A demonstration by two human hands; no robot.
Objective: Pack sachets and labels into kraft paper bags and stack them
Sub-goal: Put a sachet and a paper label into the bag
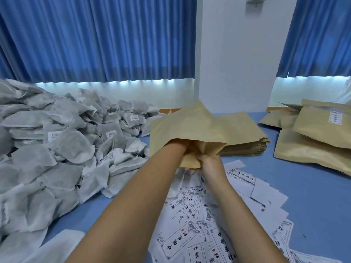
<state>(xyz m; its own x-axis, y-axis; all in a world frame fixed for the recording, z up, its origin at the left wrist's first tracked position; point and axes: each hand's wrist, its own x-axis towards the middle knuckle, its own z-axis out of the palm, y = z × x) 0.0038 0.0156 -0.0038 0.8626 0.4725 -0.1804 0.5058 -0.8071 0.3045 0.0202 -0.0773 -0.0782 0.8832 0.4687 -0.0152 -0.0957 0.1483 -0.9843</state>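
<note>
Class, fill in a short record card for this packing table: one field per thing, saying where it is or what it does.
held bag: kraft paper, lifted above the table
left hand: pushed into the bag's mouth, fingers hidden
right hand: grips the bag's lower edge
sachets: big grey pile, left
labels: loose printed sheets, near centre
empty bags: flat stack behind the held bag
filled bags: stacked at right
table: blue

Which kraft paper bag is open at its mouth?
The held bag in the middle: the right hand grips its mouth and the left forearm goes inside. The flat stack and filled bags lie untouched.
</note>
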